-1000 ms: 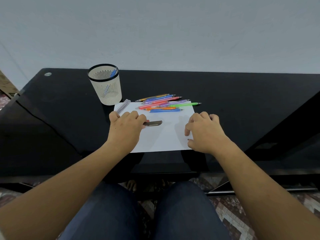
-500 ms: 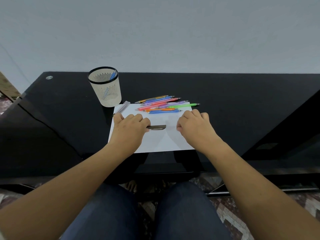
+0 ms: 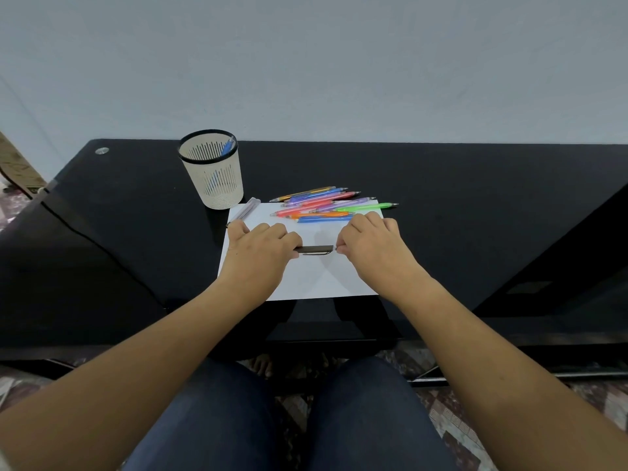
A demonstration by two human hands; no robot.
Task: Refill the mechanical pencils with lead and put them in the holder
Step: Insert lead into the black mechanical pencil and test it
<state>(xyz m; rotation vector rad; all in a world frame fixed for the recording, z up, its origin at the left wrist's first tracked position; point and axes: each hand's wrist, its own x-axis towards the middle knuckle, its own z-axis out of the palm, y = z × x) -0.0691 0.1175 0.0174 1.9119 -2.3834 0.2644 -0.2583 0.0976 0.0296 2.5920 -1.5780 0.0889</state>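
A dark mechanical pencil [image 3: 315,250] lies across the white paper sheet [image 3: 307,277]. My left hand [image 3: 259,254] grips its left end, fingers curled over it. My right hand [image 3: 372,248] pinches the pencil's right end with curled fingers. Several coloured mechanical pencils [image 3: 328,205] lie in a loose pile at the sheet's far edge. The cream mesh holder [image 3: 213,171] stands at the far left with a blue pencil [image 3: 227,148] inside. A clear lead tube [image 3: 247,209] lies on the sheet's far left corner.
The black glass desk [image 3: 458,205] runs up to a pale wall. Its front edge is just above my knees. A cardboard piece [image 3: 17,164] leans at the far left, off the desk.
My right hand has moved left across the paper and taken hold of the dark pencil's right end. My left hand keeps its grip on the left end.
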